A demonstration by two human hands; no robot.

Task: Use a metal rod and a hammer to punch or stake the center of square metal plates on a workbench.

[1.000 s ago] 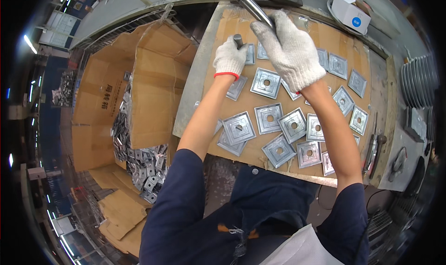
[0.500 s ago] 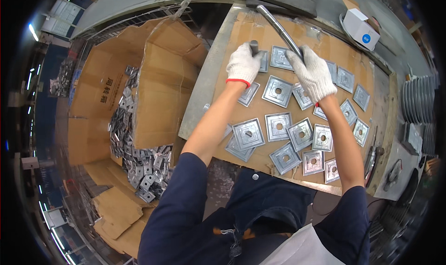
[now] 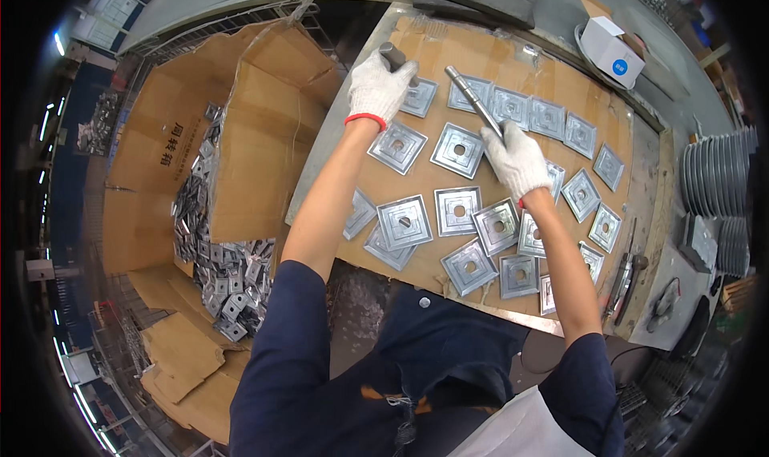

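Observation:
My left hand (image 3: 375, 90), in a white knitted glove with a red cuff, is closed around a short, thick grey metal cylinder (image 3: 392, 54) whose blunt end sticks out above the fist. It is over the board's far left part, beside a square metal plate (image 3: 420, 98). In my right hand (image 3: 517, 163), gloved the same way, is a long shiny metal rod (image 3: 474, 99) with grooves, slanting up and left over the plates. Several square plates lie spread below the hands, many with a central hole, such as the holed plate (image 3: 458, 150) between them.
The plates lie on a cardboard-covered table (image 3: 432, 48). To the left stands a large cardboard box (image 3: 264, 136) with a heap of small metal parts (image 3: 232, 277). A white carton (image 3: 610, 50) is at the far right, near stacked grey discs (image 3: 717, 173). Tools (image 3: 625, 285) lie along the right edge.
My left hand has moved left with the cylinder, uncovering plates. My right hand has come nearer to me, bringing the rod lower over the plates. The whole view has shifted slightly.

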